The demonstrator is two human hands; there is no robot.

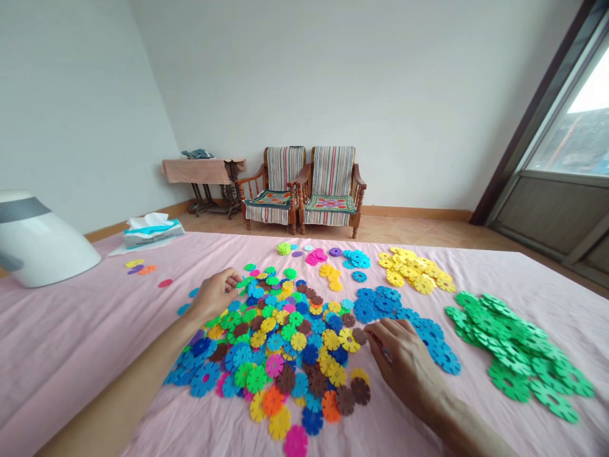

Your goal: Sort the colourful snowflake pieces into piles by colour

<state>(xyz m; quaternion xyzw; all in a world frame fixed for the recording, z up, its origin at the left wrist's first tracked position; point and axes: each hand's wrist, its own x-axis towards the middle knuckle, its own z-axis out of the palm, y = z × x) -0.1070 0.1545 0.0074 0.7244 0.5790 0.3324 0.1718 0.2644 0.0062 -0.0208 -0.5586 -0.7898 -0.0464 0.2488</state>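
A large mixed heap of notched plastic flower discs (280, 336) lies between my hands. My left hand (216, 294) is at the heap's far left edge, its fingers curled together beside green discs (242, 282). Whatever those fingers may hold is too small to make out. On the right side, my right hand (397, 349) has thumb and fingers pinched at the edge of a brown disc (360, 336). Close behind that hand spreads a pile of blue discs (380, 303), partly covered by it.
Yellow discs (416, 270) and green discs (518, 349) form separate piles on the right of the pink cloth (71, 355). Small groups, including pink discs (316, 256), lie at the back. A tissue box (155, 231) and white kettle-like vessel (45, 244) stand left.
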